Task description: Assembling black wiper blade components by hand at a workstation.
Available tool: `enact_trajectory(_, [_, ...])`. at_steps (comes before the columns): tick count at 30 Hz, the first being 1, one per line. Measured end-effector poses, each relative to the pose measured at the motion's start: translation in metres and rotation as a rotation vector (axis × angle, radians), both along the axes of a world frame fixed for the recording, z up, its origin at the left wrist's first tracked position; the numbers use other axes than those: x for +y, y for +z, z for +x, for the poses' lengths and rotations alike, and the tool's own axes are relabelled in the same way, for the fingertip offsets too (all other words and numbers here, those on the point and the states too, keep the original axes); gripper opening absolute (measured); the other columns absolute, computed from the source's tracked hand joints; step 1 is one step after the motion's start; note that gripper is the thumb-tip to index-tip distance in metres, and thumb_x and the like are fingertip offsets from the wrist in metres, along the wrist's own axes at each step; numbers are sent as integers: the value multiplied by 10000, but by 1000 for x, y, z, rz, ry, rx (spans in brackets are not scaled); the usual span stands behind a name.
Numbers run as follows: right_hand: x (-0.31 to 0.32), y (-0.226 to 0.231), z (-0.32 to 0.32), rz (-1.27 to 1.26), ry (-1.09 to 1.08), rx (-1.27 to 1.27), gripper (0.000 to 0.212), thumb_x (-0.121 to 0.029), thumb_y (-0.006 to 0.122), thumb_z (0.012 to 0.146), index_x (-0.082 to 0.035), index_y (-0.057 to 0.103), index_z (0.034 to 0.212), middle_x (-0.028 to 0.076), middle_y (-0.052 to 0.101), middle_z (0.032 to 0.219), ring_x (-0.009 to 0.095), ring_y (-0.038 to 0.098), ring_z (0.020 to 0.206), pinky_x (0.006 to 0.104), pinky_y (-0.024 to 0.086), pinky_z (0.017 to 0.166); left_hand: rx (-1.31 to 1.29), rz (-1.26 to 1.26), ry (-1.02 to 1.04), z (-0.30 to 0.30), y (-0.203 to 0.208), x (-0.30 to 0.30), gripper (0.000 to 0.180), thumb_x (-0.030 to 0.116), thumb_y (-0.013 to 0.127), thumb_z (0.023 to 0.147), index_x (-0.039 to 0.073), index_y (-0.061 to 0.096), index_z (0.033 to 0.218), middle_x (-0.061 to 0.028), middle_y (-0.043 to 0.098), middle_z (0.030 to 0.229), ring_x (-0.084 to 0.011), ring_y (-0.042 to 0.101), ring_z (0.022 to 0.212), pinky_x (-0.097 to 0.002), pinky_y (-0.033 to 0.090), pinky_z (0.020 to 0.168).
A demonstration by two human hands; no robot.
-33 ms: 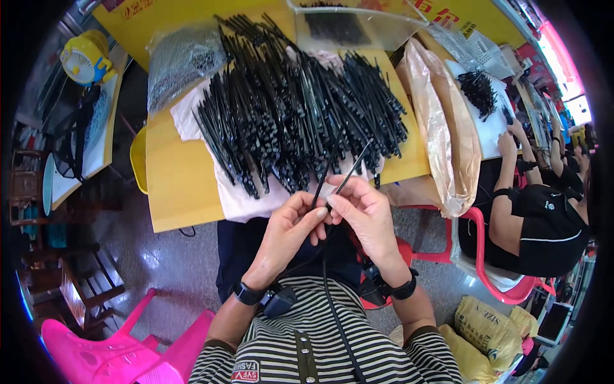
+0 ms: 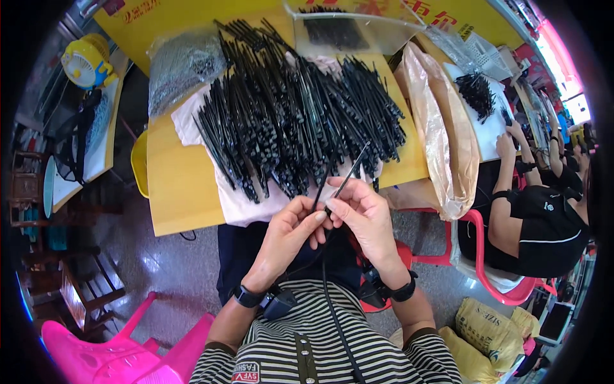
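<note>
Both my hands meet just off the table's front edge, fingers pinched close together. My left hand grips a thin black stick between thumb and fingers; its upper end overlaps the pile. In my right hand is a second thin dark stick, slanting up to the right and ending in a small lighter tip. The two sticks come together at my fingertips, where their lower ends are mostly hidden. Beyond lies a large pile of similar black sticks on a pale pink cloth.
A clear plastic bag of thin pieces lies left of the pile on the yellow table. A clear bin stands behind. An open tan bag is at the right, near a seated co-worker. A pink chair stands lower left.
</note>
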State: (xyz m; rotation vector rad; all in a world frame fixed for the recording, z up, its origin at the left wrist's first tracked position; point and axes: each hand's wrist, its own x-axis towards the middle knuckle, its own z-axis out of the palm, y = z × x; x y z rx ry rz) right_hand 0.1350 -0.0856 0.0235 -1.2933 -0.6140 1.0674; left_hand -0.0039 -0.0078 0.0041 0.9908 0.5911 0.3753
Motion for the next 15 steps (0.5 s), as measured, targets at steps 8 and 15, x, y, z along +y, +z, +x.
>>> enact_trajectory(8, [5, 20, 1, 69, -127, -385, 269, -78, 662, 837, 30, 510, 1030, 67, 633, 823, 74, 584, 681, 196, 479, 596, -68, 89, -20, 8, 20, 6, 204, 174, 457, 978, -12, 516, 1039, -85, 638, 950, -114, 613, 855, -234, 484, 755])
enact_trajectory(15, [23, 55, -5, -56, 98, -854, 256, -110, 681, 807, -47, 539, 1009, 68, 622, 723, 162, 619, 584, 280, 479, 522, -129, 219, 211, 24, 36, 27, 185, 179, 472, 976, -3, 455, 1006, -49, 621, 886, -49, 548, 801, -195, 435, 689])
